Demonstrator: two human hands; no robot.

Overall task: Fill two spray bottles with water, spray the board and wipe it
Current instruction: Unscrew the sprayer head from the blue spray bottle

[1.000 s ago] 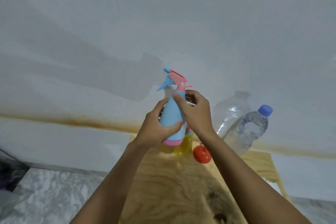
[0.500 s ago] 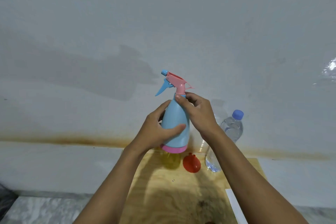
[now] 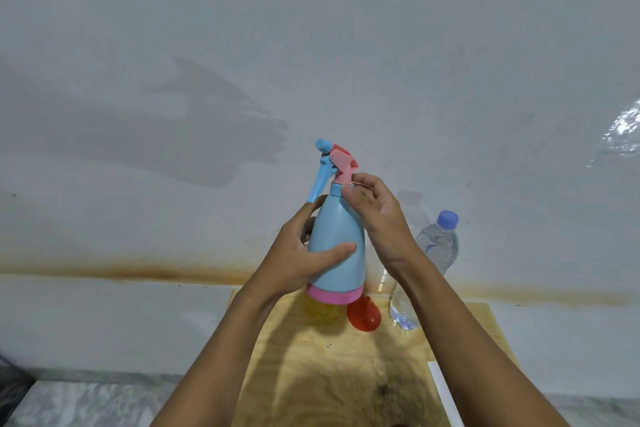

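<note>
The left hand (image 3: 294,260) grips the blue spray bottle (image 3: 337,232) upright, steadying it while the right hand (image 3: 379,218) pinches its neck collar (image 3: 335,189), likely to unscrew the sprayer head (image 3: 341,161).

Matt blue plastic spray bottle (image 3: 337,246) with pink plastic trigger head (image 3: 343,163); glossy red plastic funnel (image 3: 363,317); clear plastic water bottle (image 3: 438,248); grained, unvarnished-looking wooden board (image 3: 460,333); smooth painted wall (image 3: 346,28), rust-stained.
</note>
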